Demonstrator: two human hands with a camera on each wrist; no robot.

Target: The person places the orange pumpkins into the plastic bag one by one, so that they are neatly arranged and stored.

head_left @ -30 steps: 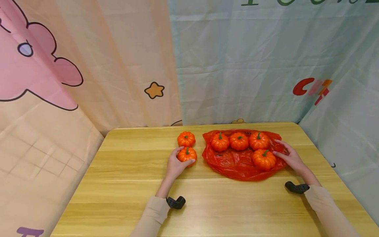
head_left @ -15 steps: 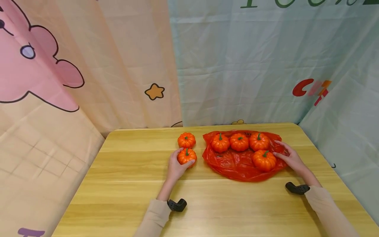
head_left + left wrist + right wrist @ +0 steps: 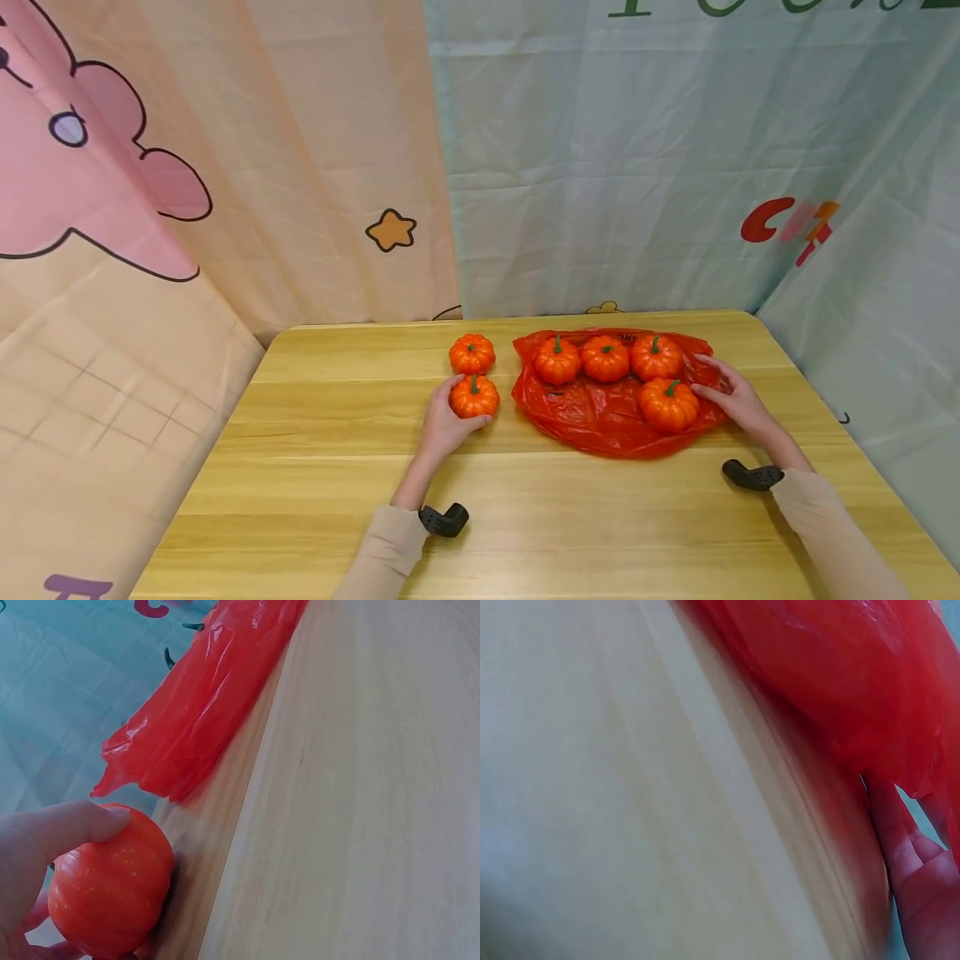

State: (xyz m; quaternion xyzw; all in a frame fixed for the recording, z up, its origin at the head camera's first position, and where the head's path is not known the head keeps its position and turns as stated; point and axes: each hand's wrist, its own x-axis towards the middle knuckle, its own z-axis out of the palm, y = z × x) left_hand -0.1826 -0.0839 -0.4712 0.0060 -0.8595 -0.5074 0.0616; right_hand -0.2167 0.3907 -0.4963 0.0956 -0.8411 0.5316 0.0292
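Observation:
In the head view my left hand [image 3: 444,425] curves round a small orange pumpkin [image 3: 476,397] with a green stem, its thumb along the near side. The left wrist view shows the thumb [image 3: 82,826] over that pumpkin [image 3: 112,889], with other fingers partly hidden behind it. A second pumpkin [image 3: 472,355] sits just beyond. My right hand [image 3: 742,400] rests at the right edge of a spread red plastic bag [image 3: 592,417], fingers apart and touching it. Beside those fingers lies a pumpkin [image 3: 668,406] on the bag. Red plastic hides part of the right hand [image 3: 930,907] in its wrist view.
Along the bag's back lie three more pumpkins: a left one [image 3: 557,361], a middle one [image 3: 605,358] and a right one [image 3: 656,357]. All stand on a wooden table [image 3: 315,467]. Printed curtains [image 3: 585,167] hang behind its far edge.
My left thumb has slid off the pumpkin's front towards its near edge. That pumpkin stays in nearly the same place. The right hand and the bag have not visibly moved.

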